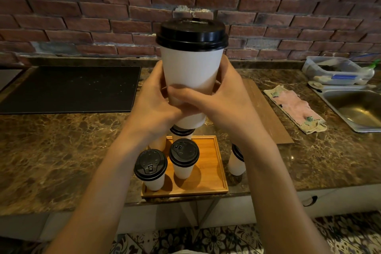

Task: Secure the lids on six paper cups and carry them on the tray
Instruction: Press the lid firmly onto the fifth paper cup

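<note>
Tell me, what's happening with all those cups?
A person is holding one white paper cup, its black lid on, up in the air, left hand and right hand wrapped round it. Below, at least three lidded cups stand on the wooden tray, and a lone cup stands on the counter just right of the tray.

1. The paper cup (190,76) is matt white paper; its lid (192,34) is glossy black plastic.
2. tray (208,181): smooth wood.
3. countertop (61,150): polished, veined brown stone.
4. sink (354,107): shiny metal.
5. brick wall (82,6): rough, matt.
6. dishcloth (294,107): pink cloth.
</note>
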`<state>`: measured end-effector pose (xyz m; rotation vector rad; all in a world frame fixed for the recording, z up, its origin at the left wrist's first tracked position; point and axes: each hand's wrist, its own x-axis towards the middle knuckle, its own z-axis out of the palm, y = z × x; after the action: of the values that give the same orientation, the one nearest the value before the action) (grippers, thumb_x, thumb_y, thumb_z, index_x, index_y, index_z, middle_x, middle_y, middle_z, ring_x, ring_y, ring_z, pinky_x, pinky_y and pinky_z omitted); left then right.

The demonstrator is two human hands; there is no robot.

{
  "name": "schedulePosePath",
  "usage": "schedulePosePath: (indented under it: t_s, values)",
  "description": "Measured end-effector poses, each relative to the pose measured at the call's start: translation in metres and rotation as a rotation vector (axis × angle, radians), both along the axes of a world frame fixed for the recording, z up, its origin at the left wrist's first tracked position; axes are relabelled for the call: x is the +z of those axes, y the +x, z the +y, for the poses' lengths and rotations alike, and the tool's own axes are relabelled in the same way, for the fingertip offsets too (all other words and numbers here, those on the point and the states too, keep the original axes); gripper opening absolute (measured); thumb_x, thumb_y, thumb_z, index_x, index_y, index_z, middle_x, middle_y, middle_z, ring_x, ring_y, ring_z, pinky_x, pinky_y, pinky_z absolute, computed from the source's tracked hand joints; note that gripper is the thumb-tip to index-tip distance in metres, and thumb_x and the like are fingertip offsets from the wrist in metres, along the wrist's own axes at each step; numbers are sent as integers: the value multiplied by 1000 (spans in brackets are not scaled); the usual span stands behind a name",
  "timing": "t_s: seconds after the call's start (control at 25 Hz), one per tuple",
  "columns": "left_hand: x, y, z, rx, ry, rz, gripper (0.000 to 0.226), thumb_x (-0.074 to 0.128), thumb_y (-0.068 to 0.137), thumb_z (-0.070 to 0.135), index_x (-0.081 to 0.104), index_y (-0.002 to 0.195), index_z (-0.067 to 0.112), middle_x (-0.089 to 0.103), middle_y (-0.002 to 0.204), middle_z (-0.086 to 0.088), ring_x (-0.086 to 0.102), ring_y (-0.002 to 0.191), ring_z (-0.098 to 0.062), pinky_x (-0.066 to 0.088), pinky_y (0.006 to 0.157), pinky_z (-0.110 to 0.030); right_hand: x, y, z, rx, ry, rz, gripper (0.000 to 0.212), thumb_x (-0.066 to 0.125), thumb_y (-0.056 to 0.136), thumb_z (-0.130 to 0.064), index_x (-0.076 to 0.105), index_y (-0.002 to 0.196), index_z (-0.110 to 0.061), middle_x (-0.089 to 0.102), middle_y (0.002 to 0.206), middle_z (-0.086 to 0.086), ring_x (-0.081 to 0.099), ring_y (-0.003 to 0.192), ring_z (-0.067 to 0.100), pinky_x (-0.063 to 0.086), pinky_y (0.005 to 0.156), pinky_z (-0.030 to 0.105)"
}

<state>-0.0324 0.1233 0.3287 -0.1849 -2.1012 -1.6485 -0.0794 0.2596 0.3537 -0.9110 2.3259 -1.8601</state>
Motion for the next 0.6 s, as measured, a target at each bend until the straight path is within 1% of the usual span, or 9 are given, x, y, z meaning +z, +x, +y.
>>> schedulePosePath:
  t_s: [0.12, 0.2, 0.32, 0.4, 0.48, 0.6]
  values:
    - [-3, -3, 6, 17, 27, 22, 80, 81, 65, 6, 38, 127, 33, 54, 115, 21, 55, 106, 13, 47, 78, -6, -5, 5, -7, -101, -28, 30, 88, 87, 63, -40, 41, 137, -25, 57, 120, -12, 56, 109, 1, 56, 85, 23]
    - [-4, -4, 6, 20, 25, 13, 79, 79, 67, 1, 38, 125, 35, 53, 113, 22, 54, 104, 17, 46, 76, -4, -5, 6, -7, -116, -48, 27, 86, 87, 63, -39, 43, 136, -26, 58, 119, -13, 57, 107, 1, 56, 85, 25]
    - [-3, -3, 2, -10, -12, -17, 77, 80, 66, 2, 40, 120, 40, 56, 109, 24, 54, 102, 18, 45, 71, -1, -2, 3, -1, -48, -69, -26, 80, 87, 65, -36, 47, 133, -26, 60, 116, -13, 60, 103, 1, 57, 81, 23]
    - [-1, -2, 0, -49, -20, -38, 73, 82, 65, 10, 41, 115, 43, 60, 102, 31, 57, 99, 16, 46, 69, -1, -1, 1, 3, 22, -104, -99, 74, 86, 68, -31, 49, 131, -25, 62, 114, -11, 63, 100, 2, 57, 77, 21]
    - [1, -1, -2, -79, -26, -57, 67, 81, 62, 20, 43, 113, 44, 60, 98, 37, 58, 98, 13, 47, 67, -2, 0, 0, 6, 75, -125, -144, 70, 85, 70, -29, 49, 130, -25, 63, 113, -9, 65, 98, 4, 57, 75, 20]
    - [3, 1, -6, -152, 2, -102, 68, 82, 61, 21, 46, 115, 39, 63, 101, 32, 60, 100, 7, 49, 70, -6, 2, -2, 11, 144, -66, -140, 69, 82, 70, -32, 49, 129, -28, 63, 112, -11, 65, 99, 1, 56, 75, 18]
